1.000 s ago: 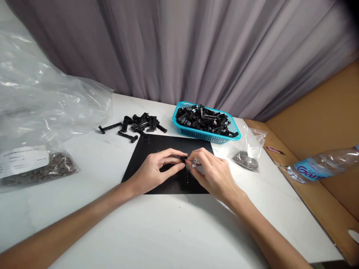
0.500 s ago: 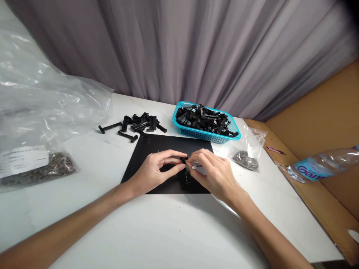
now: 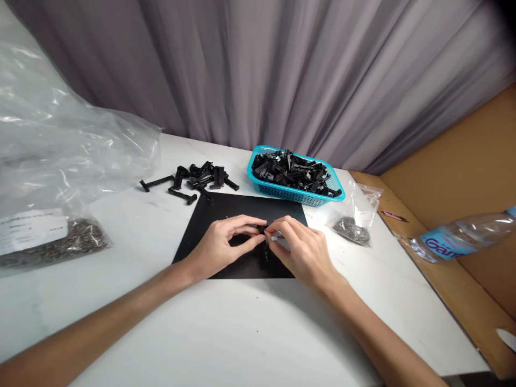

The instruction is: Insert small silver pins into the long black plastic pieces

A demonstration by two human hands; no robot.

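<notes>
Over the black mat (image 3: 201, 242), my left hand (image 3: 228, 242) pinches a narrow black plastic part (image 3: 265, 252) between thumb and fingers. The part's upper end is largely covered by my fingertips, and its lower length points toward me. My right hand (image 3: 304, 247) is closed close against the same part, its thumb and index fingertips meeting at the part's top. A small whitish piece (image 3: 277, 236) with silvery bits shows under the curled right fingers. Its kind is unclear, and whatever the right fingertips pinch is too small to see.
A turquoise basket (image 3: 298, 194) full of black plastic parts stands behind the mat. Several similar parts (image 3: 201, 180) lie loose at back left. Bags of small metal pieces lie left (image 3: 86, 239) and right (image 3: 352, 231). A plastic bottle (image 3: 447, 244) lies in the cardboard box (image 3: 455, 161).
The right fingers have curled and shifted slightly, so less of the whitish piece and its silvery bits shows. The left hand keeps its hold on the black part.
</notes>
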